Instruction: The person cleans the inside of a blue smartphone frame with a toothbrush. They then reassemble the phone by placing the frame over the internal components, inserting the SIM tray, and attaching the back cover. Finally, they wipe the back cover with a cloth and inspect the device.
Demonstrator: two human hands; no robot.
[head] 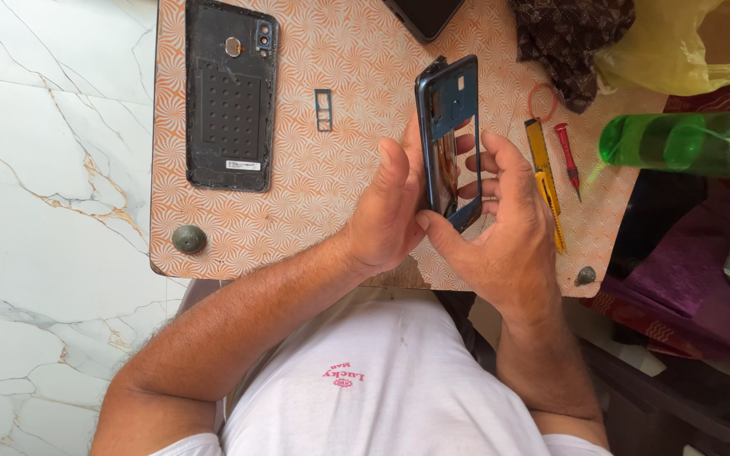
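Phone mid-frame (448,139) held upright at frame centre, clamped btwn left hand (390,211) & right hand (504,228). Back cover (230,93) already off, laid upper left; SIM tray (324,110) out beside it. Reassembly not seen.

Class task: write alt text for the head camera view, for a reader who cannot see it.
Both hands, left and right, hold a blue phone frame on edge above a small patterned table. A black phone back cover lies to the left, a yellow utility knife to the right.

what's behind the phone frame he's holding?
Through the phone frame openings, right hand fingers show behind it. The patterned table beneath is mostly covered by both hands; left hand grips the near edge.
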